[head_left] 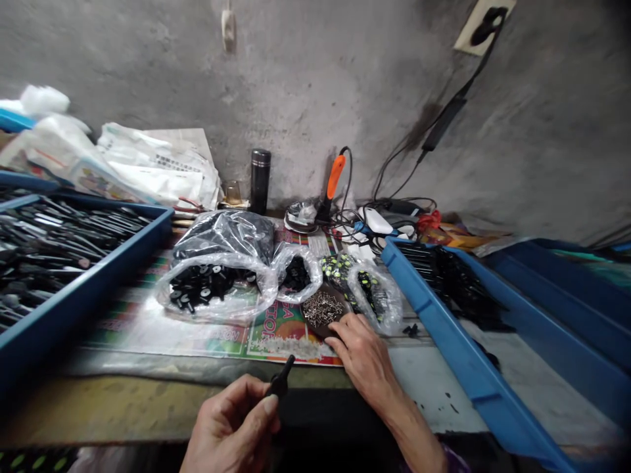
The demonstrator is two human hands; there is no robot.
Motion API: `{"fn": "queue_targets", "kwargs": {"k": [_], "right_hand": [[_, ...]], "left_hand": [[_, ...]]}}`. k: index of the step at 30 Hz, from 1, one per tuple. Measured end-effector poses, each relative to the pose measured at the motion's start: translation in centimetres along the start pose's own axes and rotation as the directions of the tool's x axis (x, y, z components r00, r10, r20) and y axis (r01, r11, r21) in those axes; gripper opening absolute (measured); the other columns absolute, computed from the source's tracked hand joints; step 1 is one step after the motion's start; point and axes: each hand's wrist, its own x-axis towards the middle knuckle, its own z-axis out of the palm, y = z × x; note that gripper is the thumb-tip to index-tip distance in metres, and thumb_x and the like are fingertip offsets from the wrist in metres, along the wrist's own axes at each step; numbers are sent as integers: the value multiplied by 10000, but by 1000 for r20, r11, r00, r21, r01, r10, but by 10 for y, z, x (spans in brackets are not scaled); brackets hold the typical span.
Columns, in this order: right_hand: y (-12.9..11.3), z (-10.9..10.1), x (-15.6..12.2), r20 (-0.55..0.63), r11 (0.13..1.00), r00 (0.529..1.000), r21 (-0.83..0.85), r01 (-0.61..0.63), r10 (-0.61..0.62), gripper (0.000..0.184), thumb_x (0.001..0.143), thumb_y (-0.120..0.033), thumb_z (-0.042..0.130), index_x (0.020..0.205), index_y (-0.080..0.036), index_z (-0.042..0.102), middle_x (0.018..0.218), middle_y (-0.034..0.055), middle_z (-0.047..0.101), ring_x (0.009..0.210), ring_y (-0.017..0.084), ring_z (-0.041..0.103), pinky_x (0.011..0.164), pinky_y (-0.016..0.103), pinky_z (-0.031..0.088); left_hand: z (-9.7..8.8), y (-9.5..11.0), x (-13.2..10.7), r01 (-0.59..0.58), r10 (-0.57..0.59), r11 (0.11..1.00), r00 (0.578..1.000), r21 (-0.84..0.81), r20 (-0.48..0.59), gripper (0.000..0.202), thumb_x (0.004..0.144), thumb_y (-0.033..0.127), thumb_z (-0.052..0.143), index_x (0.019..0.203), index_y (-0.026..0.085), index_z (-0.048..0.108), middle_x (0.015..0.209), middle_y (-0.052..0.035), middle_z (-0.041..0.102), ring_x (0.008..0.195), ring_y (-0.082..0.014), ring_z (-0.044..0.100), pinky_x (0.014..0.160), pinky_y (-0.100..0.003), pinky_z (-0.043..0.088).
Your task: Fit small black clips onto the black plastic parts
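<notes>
Left hand (235,420) pinches a black part (282,380), tip clear; right hand (363,348) — grip untellable — has screws (321,307) handily beside its fingertips.

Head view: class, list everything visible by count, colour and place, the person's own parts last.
Trays: at least two, blue, both sides
Plastic bags: at least three, clear, centre
Parts: many, mostly black, trays and bags
Flask: one, black, back
Tool handle: one, orange, back
Cables: several, black, back right
Socket: one, pale, upper right
Wrappings: several, white, back left
Metal pieces: many, silver, centre
Small part: one, black, bottom centre
Left grip: one, bare, around small part
Right grip: one, bare, beside metal pieces
</notes>
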Motion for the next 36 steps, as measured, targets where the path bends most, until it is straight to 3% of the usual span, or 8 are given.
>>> {"fn": "queue_targets", "kwargs": {"k": [5,9,15,21,27,31,34,36], "right_hand": [[-2,0,0,-59,991,998,131,8,-1,148,886,-120,561,760,-172,618,825,64,610,828,246,558,751,355,427],[-28,-11,-11,-74,945,997,326,1,24,157,916,-155,520,786,-178,605,764,19,619,715,171,592,652,262,451],[-82,-21,-35,-7,653,997,756,-48,81,122,900,-152,583,793,-191,626,652,-43,581,553,101,559,541,181,442],[-98,-13,-38,-225,660,974,735,156,20,140,874,-76,612,834,-207,641,780,-28,625,716,103,603,667,157,467],[-100,-10,-41,-282,708,959,676,203,-6,156,877,-52,612,843,-203,637,782,-28,629,717,96,610,690,145,477],[-103,-7,-43,-295,703,956,680,211,-2,153,884,-56,604,845,-199,640,784,-17,635,714,102,615,682,154,485],[-104,-2,-45,-234,654,970,743,138,61,138,875,-84,613,801,-197,641,758,-12,630,696,113,613,654,171,493],[-104,2,-46,-47,499,983,865,-47,175,109,872,-158,644,779,-192,598,700,-28,584,586,98,573,543,165,475]], "left_hand": [[-3,-4,3,30,-31,999,999,21,31,526,561,580,869,723,156,603,519,25,615,344,-23,393,342,-125,268],[-4,-8,3,-2,1,1000,1000,21,29,485,618,556,849,749,162,598,544,25,620,347,-24,391,342,-132,273],[3,-9,-1,-27,25,999,998,31,55,509,607,582,840,745,152,605,540,27,600,360,-24,378,347,-138,270],[6,-8,-7,-50,49,999,996,15,74,561,551,615,851,720,148,590,516,47,545,371,-20,343,349,-138,250],[-1,-18,-8,-83,78,996,992,41,96,482,668,582,803,783,156,608,555,46,530,417,-33,355,382,-141,249],[-1,-20,-12,-187,180,977,981,103,69,437,709,562,781,761,152,639,538,63,460,454,-47,339,405,-149,257],[1,-20,-13,-248,245,958,969,146,41,391,733,524,776,747,151,658,537,61,454,473,-57,340,417,-156,258],[2,-20,-14,-255,249,956,967,147,59,390,746,521,766,726,148,650,545,45,501,477,-59,356,425,-160,270]]}}
